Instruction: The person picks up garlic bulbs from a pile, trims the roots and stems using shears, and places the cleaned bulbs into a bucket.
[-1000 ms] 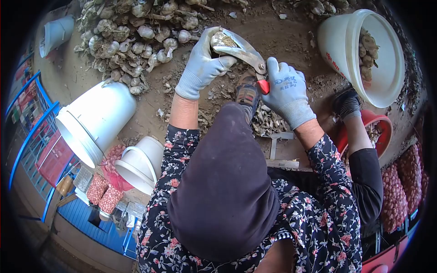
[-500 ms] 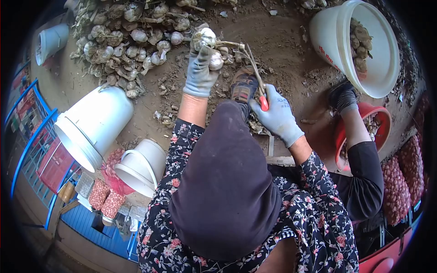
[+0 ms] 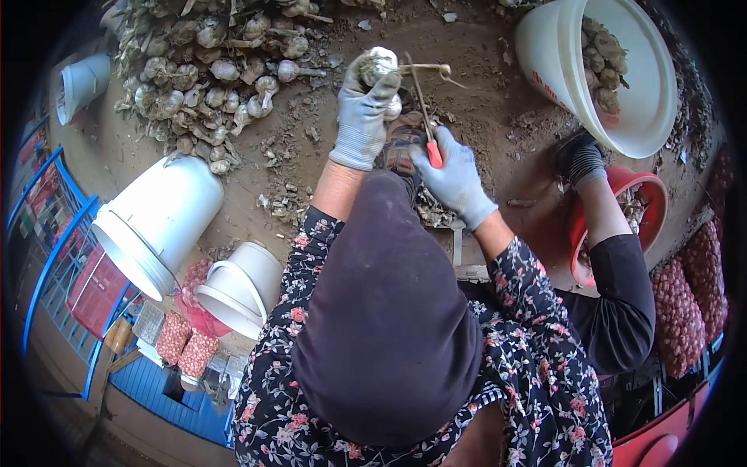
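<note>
The garlic bulb [image 3: 380, 64] is in the left hand [image 3: 361, 124], at the top of the fingers, which are closed around its lower side; its dry stem [image 3: 428, 68] points out of the hand, toward the side of the right hand [image 3: 455, 175]. A second bulb [image 3: 393, 107] shows just beside the left hand, below the first one; it is partly hidden, and I cannot tell if the fingers hold it too. The right hand is closed on the red handle of the pruning shears [image 3: 421, 97]; their blade crosses the stem close to the first bulb in this view, but I cannot tell if blade and stem are touching. Both hands wear grey gloves.

The landmark is the garlic heap [image 3: 191, 89]; both hands are to the right of it, apart from it. A big white bucket [image 3: 175, 206] lies on its side just below the heap; a smaller white bucket [image 3: 253, 276] is tilted farther below the heap. Well apart, to the right of the heap, a tilted cream bucket [image 3: 545, 58] has garlic inside; a red tub [image 3: 657, 214], also with garlic, is lower on that side.
</note>
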A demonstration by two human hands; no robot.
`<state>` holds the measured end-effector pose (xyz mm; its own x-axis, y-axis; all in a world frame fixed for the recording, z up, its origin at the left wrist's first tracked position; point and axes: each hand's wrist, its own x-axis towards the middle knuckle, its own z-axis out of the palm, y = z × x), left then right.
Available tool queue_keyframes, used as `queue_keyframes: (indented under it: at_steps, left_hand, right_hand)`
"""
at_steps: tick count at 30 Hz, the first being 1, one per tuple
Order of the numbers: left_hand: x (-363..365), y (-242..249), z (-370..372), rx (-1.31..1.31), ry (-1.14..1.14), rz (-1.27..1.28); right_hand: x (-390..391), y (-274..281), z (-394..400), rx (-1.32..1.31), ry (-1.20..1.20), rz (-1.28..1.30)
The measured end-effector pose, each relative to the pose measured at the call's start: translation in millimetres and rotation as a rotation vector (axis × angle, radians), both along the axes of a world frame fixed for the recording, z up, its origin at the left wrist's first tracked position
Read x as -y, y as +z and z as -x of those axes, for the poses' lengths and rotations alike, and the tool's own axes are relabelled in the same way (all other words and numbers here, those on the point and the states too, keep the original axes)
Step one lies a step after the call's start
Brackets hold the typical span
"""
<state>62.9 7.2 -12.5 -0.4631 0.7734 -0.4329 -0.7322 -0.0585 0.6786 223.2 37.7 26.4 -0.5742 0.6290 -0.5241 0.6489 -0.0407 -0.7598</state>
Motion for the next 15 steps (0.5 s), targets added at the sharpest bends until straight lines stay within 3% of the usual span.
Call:
queue_keyframes:
  at_steps: [1,3,6,7,8,9,11,13,14,15]
  left_hand:
    - [-8.9,2.4,-5.1,-0.132,0.045,0.092]
    - [-28.5,9.3,-9.2,-0.058,0.033,-0.041]
    - [-90.5,76.5,-32.8,-0.138,-0.118,-0.219]
    - [-112.5,78.7,-37.6,-0.408,-0.344,-0.423]
    - [-127.4,125.7,-45.1,-0.111,-0.380,-0.436]
    - [-132.4,146.6,-50.2,-0.066,-0.328,-0.356]
    - [-136.6,85.8,-40.4,-0.690,-0.161,-0.268]
    - [-116.2,42.0,-3.7,-0.611,-0.007,-0.024]
    - [-85.6,23.7,15.0,-0.555,0.139,0.223]
    - [-61.1,14.4,37.2,-0.191,0.371,0.460]
  right_hand:
    - [3.1,-1.8,-4.2,-0.006,0.002,-0.007]
    - [8.0,0.1,-16.2,-0.007,-0.238,0.185]
    - [9.4,-10.7,-36.8,-0.018,-0.289,0.196]
    - [11.9,-11.8,-40.1,-0.046,-0.339,0.237]
    - [7.2,-1.9,-35.4,-0.036,-0.392,0.296]
    - [6.4,-3.6,-34.9,-0.048,-0.383,0.291]
    - [3.6,-10.4,-40.9,-0.055,-0.335,0.138]
    - [-1.8,-15.1,-41.7,-0.003,-0.296,0.132]
    - [-2.0,-18.8,-41.9,-0.016,-0.345,0.203]
    - [-0.8,-22.8,-42.6,-0.022,-0.395,0.278]
